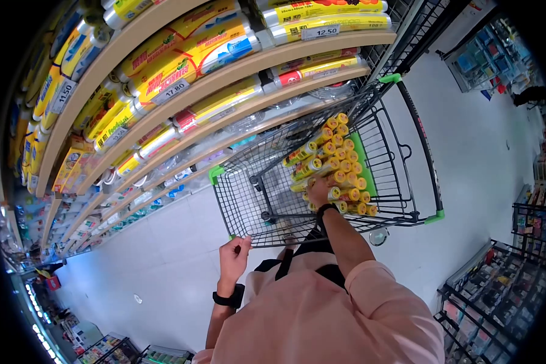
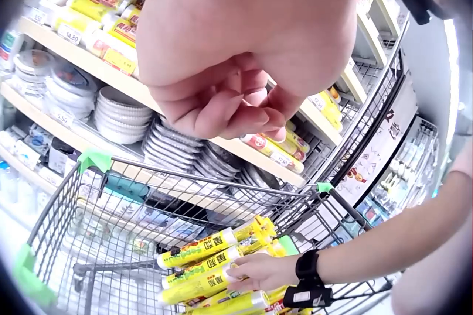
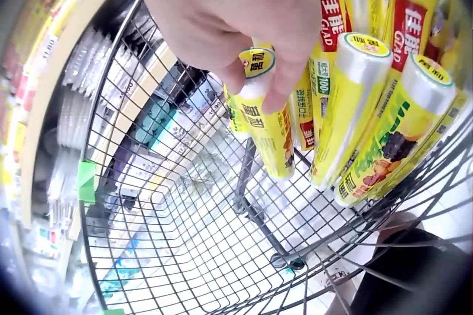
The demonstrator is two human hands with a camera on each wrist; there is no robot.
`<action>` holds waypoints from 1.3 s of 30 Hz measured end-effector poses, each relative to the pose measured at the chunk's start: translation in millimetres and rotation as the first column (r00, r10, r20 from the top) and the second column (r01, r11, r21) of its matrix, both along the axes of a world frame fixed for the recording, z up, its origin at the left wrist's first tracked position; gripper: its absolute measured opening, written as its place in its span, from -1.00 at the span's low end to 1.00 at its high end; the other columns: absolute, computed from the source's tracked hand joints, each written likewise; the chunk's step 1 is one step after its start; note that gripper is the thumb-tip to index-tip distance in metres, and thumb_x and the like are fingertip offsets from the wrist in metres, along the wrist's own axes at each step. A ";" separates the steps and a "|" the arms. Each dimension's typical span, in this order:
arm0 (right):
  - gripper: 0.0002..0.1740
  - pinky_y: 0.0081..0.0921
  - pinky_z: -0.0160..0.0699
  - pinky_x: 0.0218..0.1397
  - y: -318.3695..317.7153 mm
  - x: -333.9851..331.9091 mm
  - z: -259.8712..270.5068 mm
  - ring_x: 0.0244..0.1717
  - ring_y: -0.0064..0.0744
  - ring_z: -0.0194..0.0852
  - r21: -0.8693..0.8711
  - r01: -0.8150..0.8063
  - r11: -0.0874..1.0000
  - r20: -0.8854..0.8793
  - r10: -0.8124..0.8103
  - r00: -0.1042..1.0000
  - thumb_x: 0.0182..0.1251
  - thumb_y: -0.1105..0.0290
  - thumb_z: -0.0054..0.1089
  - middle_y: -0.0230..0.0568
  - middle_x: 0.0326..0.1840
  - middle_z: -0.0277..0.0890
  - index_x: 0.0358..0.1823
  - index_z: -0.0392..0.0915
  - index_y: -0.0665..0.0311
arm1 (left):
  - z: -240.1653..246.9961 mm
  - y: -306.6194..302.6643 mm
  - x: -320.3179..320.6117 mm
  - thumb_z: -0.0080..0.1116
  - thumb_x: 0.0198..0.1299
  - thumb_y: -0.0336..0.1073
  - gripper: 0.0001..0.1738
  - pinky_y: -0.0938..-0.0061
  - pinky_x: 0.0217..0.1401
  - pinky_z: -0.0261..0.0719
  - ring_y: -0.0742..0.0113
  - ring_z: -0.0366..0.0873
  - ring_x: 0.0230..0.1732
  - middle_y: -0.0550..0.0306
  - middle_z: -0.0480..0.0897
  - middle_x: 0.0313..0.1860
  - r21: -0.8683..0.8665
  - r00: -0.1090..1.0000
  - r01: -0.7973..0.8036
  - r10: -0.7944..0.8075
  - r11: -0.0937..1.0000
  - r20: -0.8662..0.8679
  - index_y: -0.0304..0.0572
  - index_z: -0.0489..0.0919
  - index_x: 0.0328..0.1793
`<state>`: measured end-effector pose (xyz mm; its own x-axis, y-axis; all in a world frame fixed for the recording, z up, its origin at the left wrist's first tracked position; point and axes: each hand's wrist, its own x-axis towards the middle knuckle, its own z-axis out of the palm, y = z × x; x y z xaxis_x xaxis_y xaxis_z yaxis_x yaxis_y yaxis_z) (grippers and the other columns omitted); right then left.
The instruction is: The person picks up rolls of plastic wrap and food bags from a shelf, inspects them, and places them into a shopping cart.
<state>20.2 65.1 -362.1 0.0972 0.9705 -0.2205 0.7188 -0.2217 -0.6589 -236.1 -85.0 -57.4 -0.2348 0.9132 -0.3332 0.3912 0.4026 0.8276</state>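
My right hand [image 1: 319, 192] reaches down into the shopping cart [image 1: 224, 194] and pinches the top end of a yellow roll of food bags [image 3: 267, 127] between thumb and fingers. That roll stands tilted beside a packed bunch of similar yellow rolls [image 3: 355, 101], some with red labels, at the cart's handle end. Their round yellow caps [image 1: 343, 165] face up in the head view. My left hand [image 1: 234, 258] hovers by the cart's near rim with its fingers loosely curled; in the left wrist view nothing shows between them.
Shelves [image 1: 242, 67] of yellow bag rolls with price tags run along the cart's far side. Stacked bowls [image 2: 122, 114] sit on a lower shelf. The cart's handle [image 1: 420, 139] is at the right. Display racks [image 1: 497, 291] stand across the aisle floor [image 1: 151, 261].
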 end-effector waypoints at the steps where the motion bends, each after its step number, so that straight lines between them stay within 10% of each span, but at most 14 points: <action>1: -0.34 -0.02 0.52 0.09 1.8 1.4 8.2 0.12 0.19 0.44 -0.030 0.030 0.999 0.036 -0.029 0.999 0.12 0.49 0.36 0.16 0.12 0.41 0.30 0.36 0.32 | 1.2 2.4 2.8 0.19 0.39 -0.21 -0.59 0.56 -0.59 0.16 0.64 0.20 -0.65 0.30 0.40 -0.74 0.005 1.000 0.003 -0.003 1.000 0.004 -0.31 0.58 -0.51; 10: -0.48 -0.09 0.52 0.10 9.3 14.8 104.4 0.13 0.17 0.42 -0.274 0.103 0.956 -0.053 -0.122 0.991 0.17 0.72 0.16 0.14 0.22 0.26 0.21 0.38 0.36 | 1.9 14.5 5.3 0.19 0.40 -0.18 -0.60 0.59 -0.57 0.21 0.64 0.23 -0.63 0.31 0.43 -0.73 0.052 0.997 0.031 -0.035 0.998 0.070 -0.32 0.62 -0.47; 22: -0.62 -0.29 0.68 -0.22 11.9 23.4 142.0 -0.34 -0.29 0.64 -0.307 -0.220 0.926 -0.310 0.121 0.943 0.33 0.29 0.27 -0.05 -0.15 0.60 0.09 0.51 0.32 | 7.1 4.6 -9.7 0.23 0.34 -0.36 -0.85 0.69 -0.50 0.18 0.72 0.24 -0.54 0.45 0.42 -0.60 0.165 0.959 0.010 -0.056 0.986 0.277 -0.25 0.58 -0.05; 34: -0.88 -0.66 0.39 -0.44 142.0 -15.0 323.2 -0.49 -0.73 0.40 0.292 -0.259 0.921 -0.580 0.386 0.717 0.34 0.45 0.22 -0.48 -0.44 0.51 -0.17 0.60 0.34 | 16.6 11.8 -25.4 0.23 0.35 -0.35 -0.87 0.72 -0.46 0.28 0.71 0.33 -0.52 0.40 0.51 -0.54 0.240 0.915 -0.157 0.050 0.958 0.401 -0.25 0.59 -0.08; 39: -0.84 -0.56 0.50 -0.31 170.6 -26.7 426.2 -0.43 -0.53 0.50 0.522 -0.206 0.828 -0.358 0.432 0.828 0.28 0.47 0.19 -0.32 -0.41 0.56 -0.14 0.60 0.34 | 25.5 15.6 -25.2 0.20 0.35 -0.40 -0.92 0.71 -0.47 0.30 0.68 0.36 -0.51 0.39 0.49 -0.52 0.241 0.887 -0.257 0.129 0.936 0.442 -0.25 0.58 -0.10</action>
